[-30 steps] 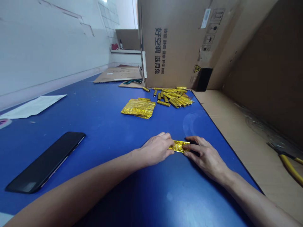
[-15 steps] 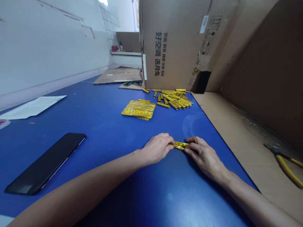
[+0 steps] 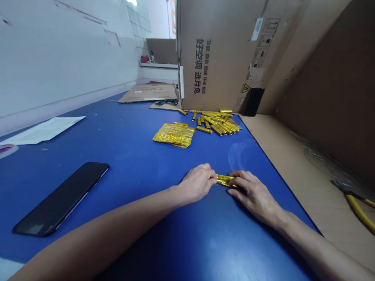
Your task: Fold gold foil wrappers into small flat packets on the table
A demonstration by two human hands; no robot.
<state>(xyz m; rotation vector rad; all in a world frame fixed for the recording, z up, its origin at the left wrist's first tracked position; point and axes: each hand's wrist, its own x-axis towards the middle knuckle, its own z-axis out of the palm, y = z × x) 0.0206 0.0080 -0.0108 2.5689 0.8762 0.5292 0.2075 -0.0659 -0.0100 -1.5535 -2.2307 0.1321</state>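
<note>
On the blue table surface (image 3: 172,218), a narrow folded strip of gold foil paper (image 3: 223,179) lies between my two hands. Its left end is pinched in my left hand (image 3: 197,182), fingers closed together. My right hand (image 3: 254,192) is curled over the right end, fingertips pressing on the foil and the thumb a little apart below it. Both ends of the strip are partly hidden by fingers. Beyond the hands is a flat stack of gold foil sheets (image 3: 174,135). Several folded gold foil tubes (image 3: 224,128) are heaped to its right.
A black phone (image 3: 61,201) lies at left, with white paper (image 3: 43,130) and a tape roll (image 3: 7,150) behind it. A large cardboard box (image 3: 222,50) stands at the back. Yellow-handled pliers (image 3: 359,210) rest on cardboard at right, past the table edge.
The view has shifted slightly. My right thumb has moved away from the strip's near edge, and more of the foil shows under the fingers. My left hand keeps its pinch.
</note>
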